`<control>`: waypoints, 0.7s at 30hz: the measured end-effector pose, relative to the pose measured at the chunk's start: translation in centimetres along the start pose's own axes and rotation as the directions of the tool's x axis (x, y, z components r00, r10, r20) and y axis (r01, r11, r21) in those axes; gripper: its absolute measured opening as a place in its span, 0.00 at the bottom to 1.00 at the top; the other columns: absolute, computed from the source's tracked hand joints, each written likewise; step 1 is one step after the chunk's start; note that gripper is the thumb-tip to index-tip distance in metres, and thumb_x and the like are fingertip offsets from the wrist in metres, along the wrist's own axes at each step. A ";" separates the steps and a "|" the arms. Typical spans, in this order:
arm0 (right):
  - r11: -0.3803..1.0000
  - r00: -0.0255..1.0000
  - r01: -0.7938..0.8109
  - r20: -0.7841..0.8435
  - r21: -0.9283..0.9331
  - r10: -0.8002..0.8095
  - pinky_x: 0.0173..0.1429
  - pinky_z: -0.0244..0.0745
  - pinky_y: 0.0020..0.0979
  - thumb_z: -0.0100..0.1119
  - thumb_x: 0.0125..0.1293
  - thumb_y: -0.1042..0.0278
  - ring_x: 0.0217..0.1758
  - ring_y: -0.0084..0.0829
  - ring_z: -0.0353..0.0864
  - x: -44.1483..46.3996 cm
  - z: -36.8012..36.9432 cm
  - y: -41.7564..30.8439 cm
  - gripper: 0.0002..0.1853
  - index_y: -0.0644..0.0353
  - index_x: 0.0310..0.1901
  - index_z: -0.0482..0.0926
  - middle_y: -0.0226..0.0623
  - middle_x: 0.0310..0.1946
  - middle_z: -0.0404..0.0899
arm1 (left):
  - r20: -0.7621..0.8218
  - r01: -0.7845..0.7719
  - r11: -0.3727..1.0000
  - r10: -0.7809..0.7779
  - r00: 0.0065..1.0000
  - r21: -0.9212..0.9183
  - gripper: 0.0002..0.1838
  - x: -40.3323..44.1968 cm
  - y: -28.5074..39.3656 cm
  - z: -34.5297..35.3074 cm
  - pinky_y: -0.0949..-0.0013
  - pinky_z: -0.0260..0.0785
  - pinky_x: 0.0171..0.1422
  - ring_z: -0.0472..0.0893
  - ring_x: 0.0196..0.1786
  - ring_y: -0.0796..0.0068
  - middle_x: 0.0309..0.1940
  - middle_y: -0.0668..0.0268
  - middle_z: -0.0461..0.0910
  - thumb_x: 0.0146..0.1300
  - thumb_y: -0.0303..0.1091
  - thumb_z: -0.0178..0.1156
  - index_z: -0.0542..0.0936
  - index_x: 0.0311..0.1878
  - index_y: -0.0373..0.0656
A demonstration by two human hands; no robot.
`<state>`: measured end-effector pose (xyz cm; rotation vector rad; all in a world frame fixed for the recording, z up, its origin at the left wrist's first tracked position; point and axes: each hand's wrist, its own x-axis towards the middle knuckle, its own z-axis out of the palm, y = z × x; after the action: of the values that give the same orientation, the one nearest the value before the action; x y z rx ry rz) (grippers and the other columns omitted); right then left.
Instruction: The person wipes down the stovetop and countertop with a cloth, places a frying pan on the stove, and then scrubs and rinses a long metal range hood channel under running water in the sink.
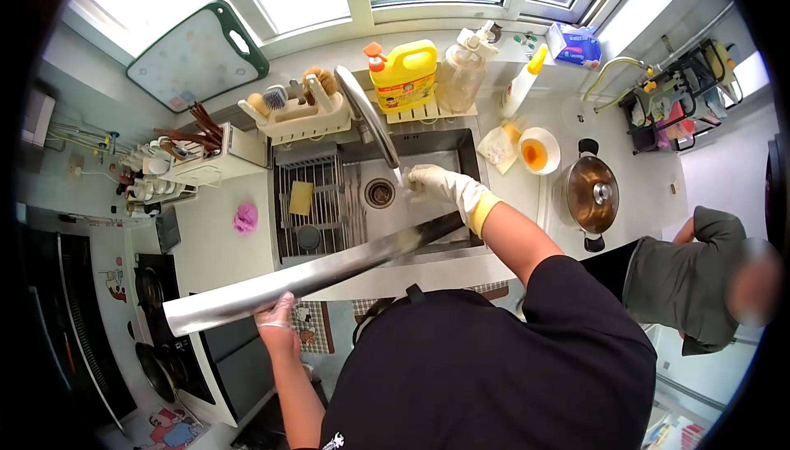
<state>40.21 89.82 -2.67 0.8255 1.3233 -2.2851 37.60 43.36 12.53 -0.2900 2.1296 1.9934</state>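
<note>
My left hand (278, 312), apparently in a thin clear glove, grips the lower edge of a long stainless-steel panel (313, 275). The panel slants from the left counter across the front of the sink (461, 143), its far end over the basin. In a white rubber glove with a yellow cuff, my right hand (434, 182) is under the tip of the faucet (366, 113). Its fingers look curled, and whether anything sits in them is hidden. Beneath them and to the left is the drain (379, 193). A yellow sponge (301, 199) lies on the rack (317, 174).
Behind the sink stand a yellow jug (403, 77), a clear pump bottle (463, 76) and a white spray bottle (523, 84). On the right are a bowl (553, 144) with orange contents and a lidded pot (592, 195). Another person (683, 281) stands at the far right.
</note>
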 end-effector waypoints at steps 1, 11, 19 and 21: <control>1.000 1.000 0.006 0.002 -0.001 -0.006 0.57 0.80 0.34 0.53 0.73 0.68 0.49 0.28 0.83 -0.8 0.7 -0.8 0.11 0.59 0.50 0.82 0.31 0.42 0.85 | 0.000 -0.006 1.000 0.006 1.000 -0.001 0.13 0.0 -0.4 -0.3 0.62 0.81 0.52 0.84 0.45 0.70 0.45 0.62 0.84 0.64 0.20 0.69 0.80 0.51 0.36; 0.895 0.972 0.177 -0.072 -0.410 -0.225 0.31 0.75 0.28 0.60 0.67 0.75 0.27 0.25 0.79 5.4 0.8 -8.2 0.21 0.60 0.62 0.80 0.35 0.35 0.85 | -0.037 -0.007 0.999 0.006 0.999 -0.038 0.12 -0.9 0.7 0.7 0.64 0.80 0.52 0.84 0.46 0.71 0.45 0.62 0.84 0.65 0.19 0.68 0.81 0.51 0.36; 0.843 0.904 0.287 -0.163 -0.455 -0.395 0.44 0.78 0.28 0.48 0.70 0.79 0.39 0.26 0.82 7.6 1.2 -10.2 0.17 0.61 0.56 0.81 0.34 0.41 0.86 | -0.001 0.036 0.999 -0.036 0.999 -0.001 0.12 -0.5 0.5 0.3 0.63 0.79 0.53 0.84 0.46 0.71 0.45 0.62 0.85 0.64 0.21 0.69 0.82 0.51 0.35; 0.793 0.840 0.397 -0.166 -0.462 -0.517 0.44 0.78 0.28 0.45 0.72 0.78 0.39 0.26 0.82 6.6 1.4 -9.1 0.18 0.61 0.57 0.81 0.33 0.46 0.86 | -0.005 0.043 0.999 -0.043 0.999 -0.002 0.12 -0.5 0.3 0.3 0.63 0.79 0.52 0.84 0.45 0.71 0.45 0.62 0.85 0.65 0.21 0.69 0.82 0.51 0.36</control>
<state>29.53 92.87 -0.45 0.7587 2.2677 -2.1275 37.99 43.64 12.97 -0.3386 2.1065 1.9732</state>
